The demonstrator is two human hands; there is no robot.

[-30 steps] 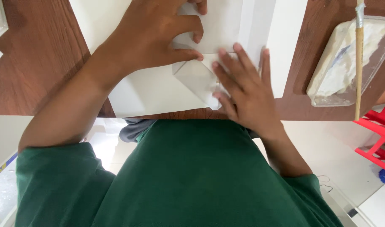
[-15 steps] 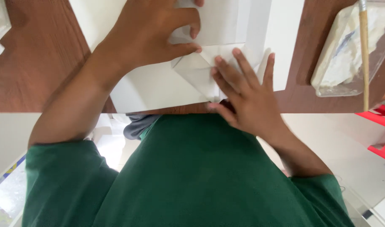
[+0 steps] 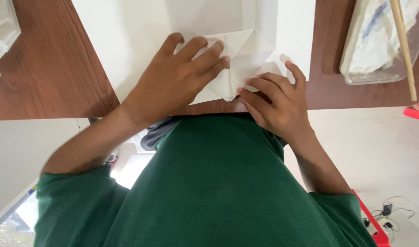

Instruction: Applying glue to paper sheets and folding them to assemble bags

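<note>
Desk (image 3: 54, 77), brown wood, edge running across. Large white sheet (image 3: 140, 41) lies over its middle. Folded paper (image 3: 246, 55) sits on the sheet at the near edge, creased into a point. Left hand (image 3: 177, 80), at 9 o'clock of the fold, fingers spread and pressed flat on it. Right hand (image 3: 275, 103), at 5 o'clock, fingers bent, tips pressing the fold's near corner. Clear tray (image 3: 374, 50) at 3 o'clock, well apart; thin stick (image 3: 404, 50) lies across it.
</note>
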